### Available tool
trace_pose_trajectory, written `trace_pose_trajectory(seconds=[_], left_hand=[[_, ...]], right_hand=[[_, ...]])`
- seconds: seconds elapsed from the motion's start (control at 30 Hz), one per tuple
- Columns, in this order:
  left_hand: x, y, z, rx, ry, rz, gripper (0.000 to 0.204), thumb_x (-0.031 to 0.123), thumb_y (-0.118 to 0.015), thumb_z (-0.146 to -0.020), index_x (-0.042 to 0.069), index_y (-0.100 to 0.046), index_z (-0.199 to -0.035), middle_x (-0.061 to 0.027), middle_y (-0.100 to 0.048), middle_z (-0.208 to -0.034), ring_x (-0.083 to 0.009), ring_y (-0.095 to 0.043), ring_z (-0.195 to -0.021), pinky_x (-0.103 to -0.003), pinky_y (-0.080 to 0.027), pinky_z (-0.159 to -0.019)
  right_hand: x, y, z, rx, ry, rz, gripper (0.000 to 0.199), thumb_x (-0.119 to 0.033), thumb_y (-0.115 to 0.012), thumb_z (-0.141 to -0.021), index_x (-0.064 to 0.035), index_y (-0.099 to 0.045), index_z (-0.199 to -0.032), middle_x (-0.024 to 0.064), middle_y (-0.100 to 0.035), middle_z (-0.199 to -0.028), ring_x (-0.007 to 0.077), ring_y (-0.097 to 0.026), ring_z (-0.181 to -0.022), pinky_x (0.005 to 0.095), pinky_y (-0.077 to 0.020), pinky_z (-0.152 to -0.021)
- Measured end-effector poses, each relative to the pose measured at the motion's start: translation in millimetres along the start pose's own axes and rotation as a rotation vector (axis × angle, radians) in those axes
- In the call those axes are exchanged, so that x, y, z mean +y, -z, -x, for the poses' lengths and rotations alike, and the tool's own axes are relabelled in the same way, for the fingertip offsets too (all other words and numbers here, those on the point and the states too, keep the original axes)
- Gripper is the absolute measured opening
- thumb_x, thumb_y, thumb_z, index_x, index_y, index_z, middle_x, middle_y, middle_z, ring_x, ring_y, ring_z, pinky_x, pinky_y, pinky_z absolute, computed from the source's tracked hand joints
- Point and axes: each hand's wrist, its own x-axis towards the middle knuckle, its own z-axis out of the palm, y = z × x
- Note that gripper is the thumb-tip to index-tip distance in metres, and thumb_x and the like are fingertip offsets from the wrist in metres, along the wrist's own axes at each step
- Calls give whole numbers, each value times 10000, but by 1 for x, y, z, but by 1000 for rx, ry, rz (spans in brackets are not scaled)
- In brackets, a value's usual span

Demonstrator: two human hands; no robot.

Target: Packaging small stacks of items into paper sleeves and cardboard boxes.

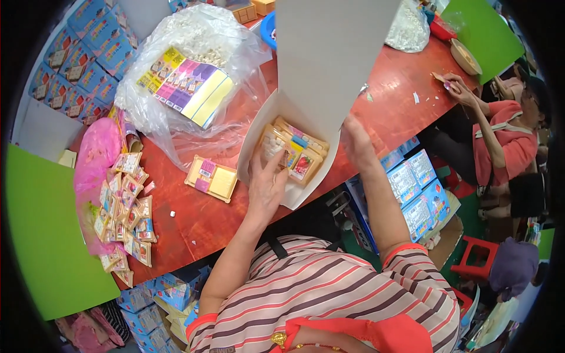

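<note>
A white cardboard box (259, 122) stands tilted on the red table near its front edge, its long pale lid flap (329, 47) raised upward. Several small wooden trays (309, 162) lie inside, one with a red strawberry picture and another with white pieces. My left hand (268, 187) reaches into the box, its fingers bent over a tray. My right hand (356, 141) grips the box's right side, its fingers partly hidden by the cardboard. Just left of the box, one wooden tray with a pink label (213, 178) lies on the table.
Small picture-labelled packs (126, 206) lie heaped at the table's left beside a pink plastic bag (97, 159). A clear bag of white pieces (194, 35) carries a label sheet (185, 86). Blue boxes (88, 59) are stacked back left. A co-worker (506, 138) sits at the right.
</note>
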Motion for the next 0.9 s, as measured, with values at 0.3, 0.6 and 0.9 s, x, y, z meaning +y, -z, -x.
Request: trace_pose_trajectory(seconds=[0.3, 0.6, 0.9], left_hand=[[-13, 19, -26, -258, 343, 597, 431, 135, -561, -854, 10, -575, -1266, -252, -190, -1514, -358, -220, -1416, -391, -264, -1119], [-26, 33, -43, -322, -7, 243, 438, 130, -536, -839, 35, -587, -1263, -240, -381, -1433, -330, -366, -1345, -366, -312, -1084], [-25, 23, -43, -238, 355, 267, 269, 120, -520, -863, -36, -591, -1071, -136, -610, -941, -215, -600, -881, -307, -490, -771]], right_hand=[[11, -16, 20, -140, 27, 214, 573, -335, -470, -933, 65, -433, -1342, 143, -489, -1306, 213, -438, -1235, 329, -299, -1058], [-5, -32, 43, -153, 81, 310, 633, -210, -594, -861, 28, -357, -1397, 165, -483, -1286, 254, -468, -1214, 360, -390, -993], [12, -33, 31, 74, 167, 661, 361, -151, -543, -916, 39, -535, -1222, 179, -607, -1114, 260, -601, -1016, 339, -454, -880]])
